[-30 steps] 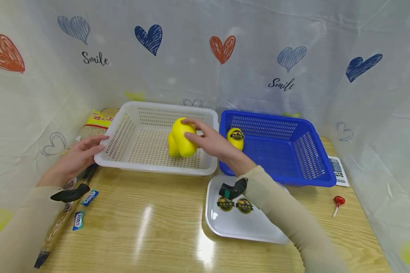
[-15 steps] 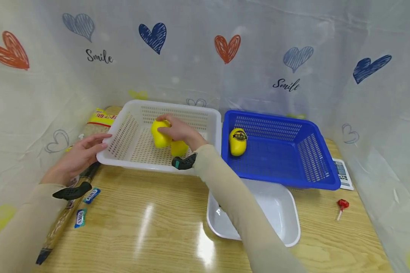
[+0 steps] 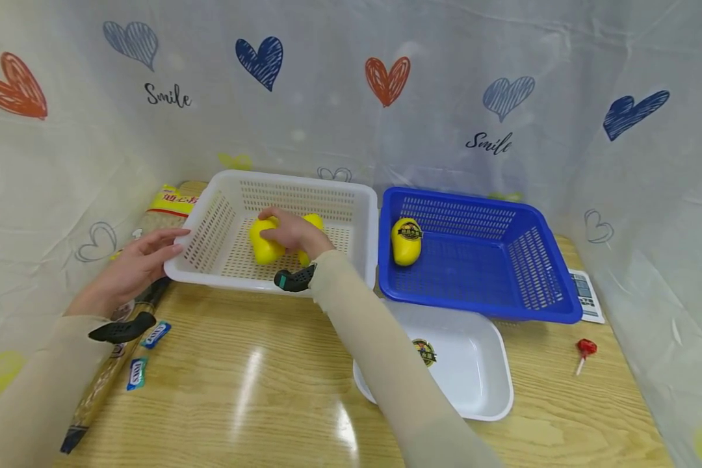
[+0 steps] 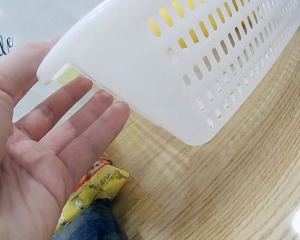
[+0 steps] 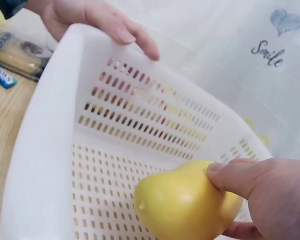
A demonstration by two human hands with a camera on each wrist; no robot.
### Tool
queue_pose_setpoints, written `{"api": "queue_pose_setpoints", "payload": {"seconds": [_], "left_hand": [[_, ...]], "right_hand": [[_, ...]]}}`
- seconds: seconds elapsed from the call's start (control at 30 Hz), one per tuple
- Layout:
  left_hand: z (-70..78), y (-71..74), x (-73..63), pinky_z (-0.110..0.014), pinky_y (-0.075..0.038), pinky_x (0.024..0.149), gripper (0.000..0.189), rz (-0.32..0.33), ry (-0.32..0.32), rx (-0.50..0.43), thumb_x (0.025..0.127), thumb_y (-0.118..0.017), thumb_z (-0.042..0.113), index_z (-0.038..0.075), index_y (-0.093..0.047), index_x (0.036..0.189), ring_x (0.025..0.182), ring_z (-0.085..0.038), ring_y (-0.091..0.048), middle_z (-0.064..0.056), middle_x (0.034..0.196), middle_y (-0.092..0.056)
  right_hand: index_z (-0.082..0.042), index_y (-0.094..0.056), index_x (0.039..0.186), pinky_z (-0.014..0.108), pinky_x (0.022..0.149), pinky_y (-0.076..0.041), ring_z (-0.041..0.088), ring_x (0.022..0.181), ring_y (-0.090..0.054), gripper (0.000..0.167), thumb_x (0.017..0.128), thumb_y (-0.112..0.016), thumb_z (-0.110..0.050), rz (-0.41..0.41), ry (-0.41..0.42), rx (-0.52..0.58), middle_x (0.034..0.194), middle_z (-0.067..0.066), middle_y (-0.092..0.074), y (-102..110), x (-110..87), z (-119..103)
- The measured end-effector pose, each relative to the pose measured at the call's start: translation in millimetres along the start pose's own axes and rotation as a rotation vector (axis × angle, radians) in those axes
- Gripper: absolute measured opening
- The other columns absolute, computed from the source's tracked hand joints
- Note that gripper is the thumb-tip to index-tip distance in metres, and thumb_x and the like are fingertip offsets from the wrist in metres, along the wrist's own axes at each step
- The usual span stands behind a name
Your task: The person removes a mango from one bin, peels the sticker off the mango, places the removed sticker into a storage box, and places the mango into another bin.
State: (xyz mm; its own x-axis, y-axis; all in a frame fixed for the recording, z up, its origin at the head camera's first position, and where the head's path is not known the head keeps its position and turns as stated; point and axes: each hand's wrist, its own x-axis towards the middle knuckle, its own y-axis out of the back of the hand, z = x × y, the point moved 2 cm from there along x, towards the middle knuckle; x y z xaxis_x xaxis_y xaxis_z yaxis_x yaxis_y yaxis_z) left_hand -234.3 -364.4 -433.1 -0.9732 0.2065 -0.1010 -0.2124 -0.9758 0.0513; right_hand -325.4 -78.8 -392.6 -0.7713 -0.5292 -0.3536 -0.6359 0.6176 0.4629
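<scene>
My right hand (image 3: 292,233) is inside the white basket (image 3: 281,286) and grips a yellow mango (image 3: 264,246), thumb on its near side in the right wrist view (image 5: 185,200). Another mango (image 3: 314,222) lies in the same basket, partly hidden behind this hand. At the basket's left end, my left hand (image 3: 131,273) touches the rim. Its fingers (image 4: 97,130) look straight and relaxed under the rim in the left wrist view. A third mango (image 3: 406,242), with a black and gold sticker, sits in the left part of the blue basket (image 3: 480,305).
A white tray (image 3: 474,383) with a round sticker stands in front of the blue basket, partly under my right sleeve. A red lollipop (image 3: 587,348) lies at right. Two small blue-wrapped sweets (image 3: 136,374), a long packet (image 3: 102,383) and a yellow-topped bag (image 3: 172,200) are at left.
My right hand has moved left inside the white basket with the mango and lowered it towards the basket's floor. The left hand has stayed at the rim.
</scene>
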Motion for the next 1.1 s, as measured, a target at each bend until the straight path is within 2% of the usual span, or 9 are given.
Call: {"api": "queue_pose_setpoints", "payload": {"seconds": [0.2, 0.3, 0.37, 0.5, 0.63, 0.73, 0.93, 1.03, 1.1], "left_hand": [[-0.4, -0.1, 0.0, -0.022, -0.055, 0.079, 0.038, -0.017, -0.006, -0.041, 0.103, -0.049, 0.012, 0.014, -0.049, 0.141, 0.105, -0.005, -0.059, 0.007, 0.128, -0.052], [-0.6, -0.5, -0.3, -0.022, -0.055, 0.078, 0.037, 0.001, 0.007, -0.014, 0.103, -0.05, 0.014, 0.016, -0.05, 0.14, 0.104, -0.005, -0.059, 0.009, 0.127, -0.052], [-0.6, -0.7, -0.3, -0.022, -0.055, 0.079, 0.038, -0.01, 0.004, -0.021, 0.103, -0.05, 0.013, 0.015, -0.049, 0.141, 0.105, -0.005, -0.059, 0.008, 0.128, -0.052], [-0.7, -0.7, -0.2, -0.022, -0.055, 0.079, 0.038, -0.013, 0.0, -0.005, 0.103, -0.049, 0.014, 0.014, -0.047, 0.142, 0.105, -0.005, -0.059, 0.007, 0.129, -0.051], [-0.8, -0.8, 0.0, -0.022, -0.055, 0.08, 0.04, 0.023, 0.021, 0.063, 0.103, -0.05, 0.019, 0.013, -0.045, 0.143, 0.105, -0.004, -0.059, 0.008, 0.129, -0.049], [-0.5, -1.5, 0.4, -0.022, -0.054, 0.08, 0.042, 0.026, 0.029, 0.085, 0.104, -0.05, 0.02, 0.011, -0.042, 0.144, 0.106, -0.004, -0.058, 0.007, 0.131, -0.048], [0.2, -1.3, 1.6, -0.022, -0.054, 0.081, 0.043, 0.026, 0.031, 0.114, 0.104, -0.05, 0.021, 0.012, -0.042, 0.145, 0.106, -0.004, -0.057, 0.007, 0.132, -0.046], [-0.2, -0.8, 2.3, -0.022, -0.054, 0.081, 0.044, 0.027, 0.038, 0.13, 0.104, -0.05, 0.022, 0.012, -0.041, 0.145, 0.107, -0.003, -0.057, 0.007, 0.132, -0.045], [-1.1, -0.9, 2.8, -0.021, -0.054, 0.081, 0.045, 0.027, 0.041, 0.137, 0.103, -0.05, 0.023, 0.012, -0.041, 0.146, 0.107, -0.003, -0.056, 0.008, 0.133, -0.044]], "right_hand": [[-0.027, -0.048, 0.141, 0.033, 0.08, -0.051, 0.02, 0.098, -0.053, 0.043, 0.099, -0.059, -0.026, 0.044, -0.022, -0.118, 0.14, 0.004, -0.048, 1.9, 1.9, 5.5], [-0.028, -0.048, 0.139, 0.031, 0.084, -0.047, 0.019, 0.102, -0.051, 0.042, 0.098, -0.06, -0.027, 0.033, -0.039, -0.196, 0.139, 0.003, -0.049, 0.7, 2.0, 8.8], [-0.029, -0.049, 0.139, 0.032, 0.089, -0.045, 0.02, 0.105, -0.05, 0.042, 0.098, -0.06, -0.027, 0.021, -0.048, -0.226, 0.138, 0.002, -0.05, 0.0, 1.4, 11.0], [-0.028, -0.049, 0.139, 0.035, 0.096, -0.043, 0.021, 0.108, -0.049, 0.043, 0.097, -0.061, -0.026, 0.011, -0.043, -0.226, 0.138, 0.002, -0.051, 0.2, 0.5, 14.7], [-0.028, -0.049, 0.138, 0.035, 0.097, -0.043, 0.02, 0.109, -0.05, 0.042, 0.097, -0.061, -0.026, 0.015, -0.038, -0.219, 0.139, 0.002, -0.05, 1.9, -0.6, 16.5], [-0.028, -0.049, 0.139, 0.034, 0.095, -0.044, 0.019, 0.107, -0.05, 0.043, 0.098, -0.06, -0.025, 0.011, -0.039, -0.226, 0.14, 0.002, -0.05, 5.0, -3.7, 14.2], [-0.021, -0.048, 0.142, 0.028, 0.081, -0.049, 0.017, 0.09, -0.053, 0.042, 0.101, -0.055, -0.026, -0.004, 0.018, -0.321, 0.14, 0.006, -0.05, 20.9, -22.4, -4.8], [-0.017, -0.05, 0.139, 0.029, 0.083, -0.05, 0.018, 0.099, -0.057, 0.04, 0.101, -0.055, -0.028, -0.004, 0.085, -0.357, 0.139, 0.008, -0.052, 33.0, -39.7, -11.4], [-0.017, -0.052, 0.138, 0.029, 0.091, -0.048, 0.018, 0.113, -0.054, 0.039, 0.101, -0.055, -0.028, 0.01, 0.133, -0.348, 0.139, 0.007, -0.052, 42.0, -55.9, -11.2]]}}
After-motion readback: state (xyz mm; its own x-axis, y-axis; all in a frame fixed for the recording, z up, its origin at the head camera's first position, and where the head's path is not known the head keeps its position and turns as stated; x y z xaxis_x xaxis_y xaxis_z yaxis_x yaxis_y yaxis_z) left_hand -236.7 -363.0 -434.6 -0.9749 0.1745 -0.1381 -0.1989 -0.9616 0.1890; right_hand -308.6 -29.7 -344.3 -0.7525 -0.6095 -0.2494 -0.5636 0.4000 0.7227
